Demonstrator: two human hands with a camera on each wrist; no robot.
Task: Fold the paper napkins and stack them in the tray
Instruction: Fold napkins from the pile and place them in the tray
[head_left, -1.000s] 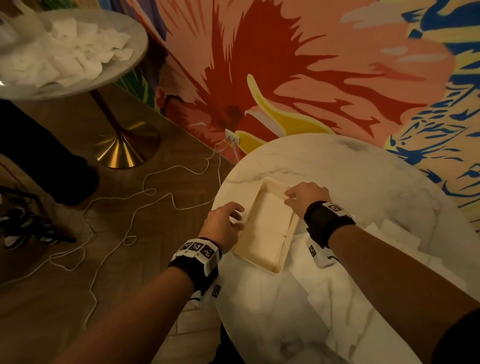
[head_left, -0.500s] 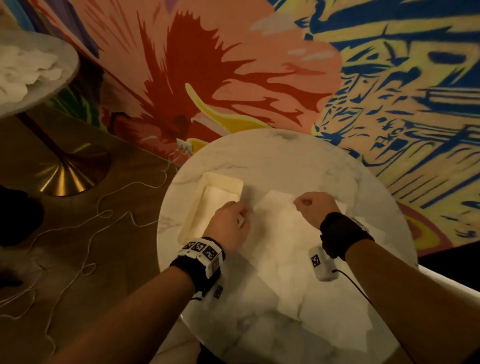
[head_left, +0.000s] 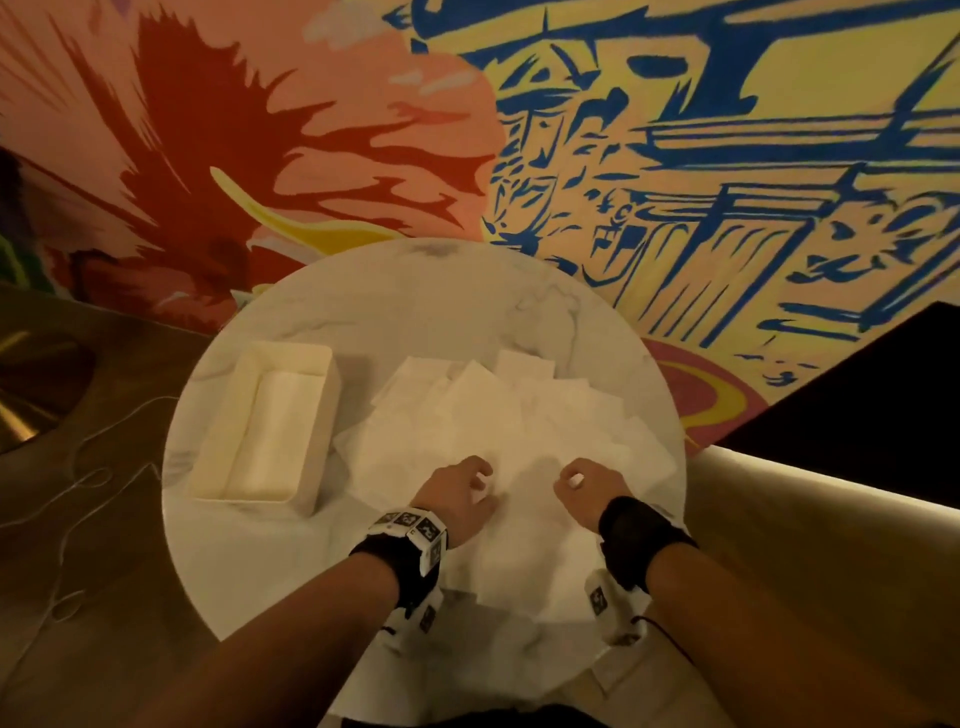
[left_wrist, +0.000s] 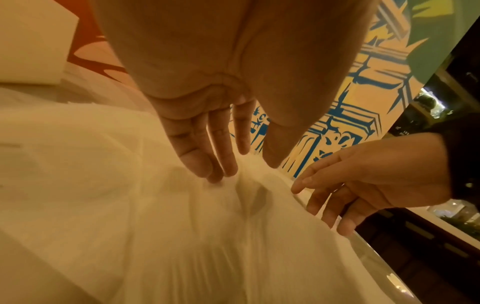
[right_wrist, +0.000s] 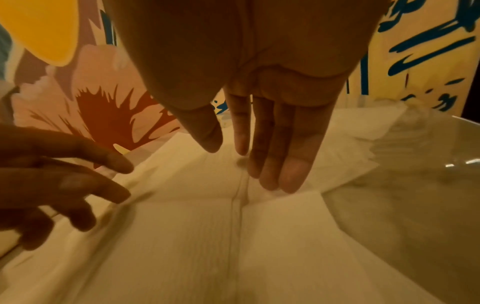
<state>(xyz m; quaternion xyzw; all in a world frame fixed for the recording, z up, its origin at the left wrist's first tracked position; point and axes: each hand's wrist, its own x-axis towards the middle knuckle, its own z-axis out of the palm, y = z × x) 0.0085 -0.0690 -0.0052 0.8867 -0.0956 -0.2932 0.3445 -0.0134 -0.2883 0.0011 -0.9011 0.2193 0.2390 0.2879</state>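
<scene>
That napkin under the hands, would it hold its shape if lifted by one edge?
Probably not. The napkin looks thin and lies limp with soft creases, so it would likely droop. It seems very light, so a push from the left hand or right hand might slide or wrinkle it.

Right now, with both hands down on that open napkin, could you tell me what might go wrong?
1. The left hand and right hand touch the napkin with straight fingertips only, so it may slide instead of folding.
2. It lies over the loose pile, so a neighbouring sheet could lift too.
3. Its near edge overhangs the table and could slip off.
</scene>
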